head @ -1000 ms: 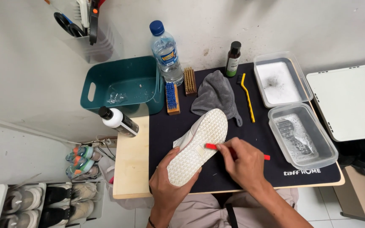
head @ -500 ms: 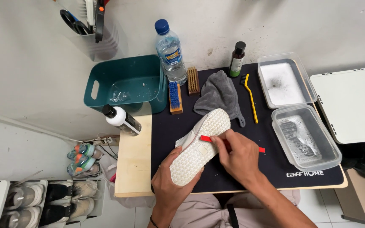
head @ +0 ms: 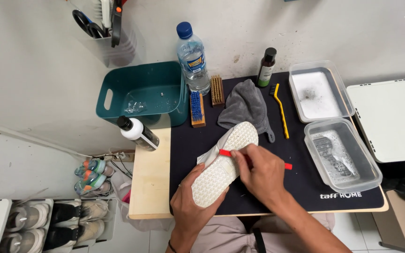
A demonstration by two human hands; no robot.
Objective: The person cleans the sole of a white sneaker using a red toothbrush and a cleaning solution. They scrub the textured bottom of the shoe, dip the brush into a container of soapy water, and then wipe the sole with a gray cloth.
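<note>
A wooden table carries a black mat that spreads out under both hands; up and left of the left hand stands a teal tub, and off to the right of the right hand sit two clear trays (the nearer one holds water and a dark insole); a grey cloth lies just above the right hand, with a water bottle further up beside the tub. The white shoe lies sole up between the hands, tilted from lower left to upper right; the left hand cups its heel end from below, fingers wrapped around it; the right hand is closed around a small red brush, whose red tip touches the sole near the middle; the handle end pokes out on the hand's right side.
</note>
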